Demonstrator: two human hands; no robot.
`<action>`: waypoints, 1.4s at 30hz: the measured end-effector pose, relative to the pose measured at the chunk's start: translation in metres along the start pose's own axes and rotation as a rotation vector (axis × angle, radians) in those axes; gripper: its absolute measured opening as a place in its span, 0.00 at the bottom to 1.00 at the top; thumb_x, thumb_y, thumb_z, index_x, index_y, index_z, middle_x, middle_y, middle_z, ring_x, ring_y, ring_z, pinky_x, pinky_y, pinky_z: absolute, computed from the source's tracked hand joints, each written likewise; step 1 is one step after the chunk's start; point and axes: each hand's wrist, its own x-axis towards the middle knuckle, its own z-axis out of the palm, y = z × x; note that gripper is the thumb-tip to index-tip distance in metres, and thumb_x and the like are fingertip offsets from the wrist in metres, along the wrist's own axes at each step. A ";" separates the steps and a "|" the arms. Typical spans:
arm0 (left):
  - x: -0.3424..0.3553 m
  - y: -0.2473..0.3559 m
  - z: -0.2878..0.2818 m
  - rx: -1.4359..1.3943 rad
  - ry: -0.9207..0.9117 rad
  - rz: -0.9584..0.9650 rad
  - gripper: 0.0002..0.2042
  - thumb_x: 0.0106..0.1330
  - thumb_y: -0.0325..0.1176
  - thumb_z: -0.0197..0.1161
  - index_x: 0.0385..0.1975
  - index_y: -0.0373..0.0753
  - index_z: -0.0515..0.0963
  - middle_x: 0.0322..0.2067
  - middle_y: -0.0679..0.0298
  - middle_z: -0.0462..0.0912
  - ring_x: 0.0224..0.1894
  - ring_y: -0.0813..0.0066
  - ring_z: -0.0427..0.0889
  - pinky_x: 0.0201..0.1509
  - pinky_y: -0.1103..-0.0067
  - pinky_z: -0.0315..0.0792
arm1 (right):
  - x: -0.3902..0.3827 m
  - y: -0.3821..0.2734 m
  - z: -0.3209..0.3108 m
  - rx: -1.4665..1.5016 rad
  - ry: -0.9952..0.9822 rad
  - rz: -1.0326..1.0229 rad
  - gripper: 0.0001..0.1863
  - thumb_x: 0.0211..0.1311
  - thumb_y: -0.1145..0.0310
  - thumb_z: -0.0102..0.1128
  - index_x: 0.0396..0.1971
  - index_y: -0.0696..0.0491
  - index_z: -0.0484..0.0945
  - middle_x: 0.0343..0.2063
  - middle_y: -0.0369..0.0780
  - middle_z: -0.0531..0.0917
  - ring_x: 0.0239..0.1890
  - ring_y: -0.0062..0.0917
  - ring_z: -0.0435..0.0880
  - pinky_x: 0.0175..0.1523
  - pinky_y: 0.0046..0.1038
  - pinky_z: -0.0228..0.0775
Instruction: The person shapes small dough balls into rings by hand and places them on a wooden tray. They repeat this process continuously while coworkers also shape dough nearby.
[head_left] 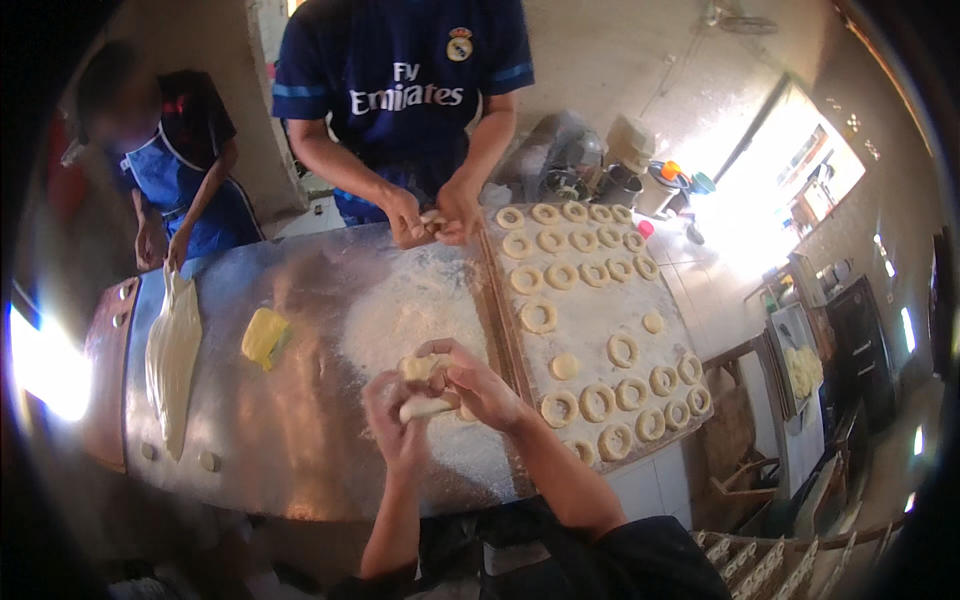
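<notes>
Both hands, left hand [398, 418] and right hand [478, 385], pinch a dough piece [425, 405] between closed fingers, above the floured tabletop [300, 440], beside the board [600, 320] of dough rings [597, 402].

A yellow packet [264, 336], blocky and wrapped, lies on the counter [300, 440] to the left of the hands, well apart from them. Beyond the hands, a co-worker's dark blue shirt carries a small round crest [459, 45] and white lettering across the chest.
</notes>
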 end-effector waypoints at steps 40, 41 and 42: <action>-0.045 -0.020 0.458 0.554 -0.686 0.104 0.13 0.77 0.42 0.43 0.52 0.42 0.66 0.26 0.48 0.81 0.29 0.42 0.82 0.31 0.57 0.74 | -0.256 -0.161 -0.296 -0.627 0.642 -0.378 0.33 0.73 0.39 0.38 0.68 0.43 0.53 0.13 0.31 0.69 0.13 0.16 0.66 0.20 0.18 0.56; -0.040 -0.005 0.471 0.402 -0.683 -0.255 0.12 0.77 0.42 0.44 0.52 0.45 0.65 0.24 0.46 0.80 0.29 0.39 0.81 0.31 0.55 0.72 | -0.258 -0.163 -0.301 -0.695 0.664 -0.355 0.31 0.73 0.40 0.38 0.68 0.42 0.54 0.13 0.30 0.68 0.13 0.14 0.64 0.19 0.17 0.55; -0.041 -0.013 0.475 0.448 -0.702 -0.195 0.12 0.77 0.42 0.43 0.52 0.45 0.65 0.26 0.47 0.81 0.30 0.39 0.81 0.33 0.55 0.72 | -0.269 -0.169 -0.311 -0.466 0.649 -0.356 0.30 0.74 0.43 0.39 0.68 0.42 0.54 0.14 0.31 0.68 0.14 0.14 0.65 0.20 0.17 0.57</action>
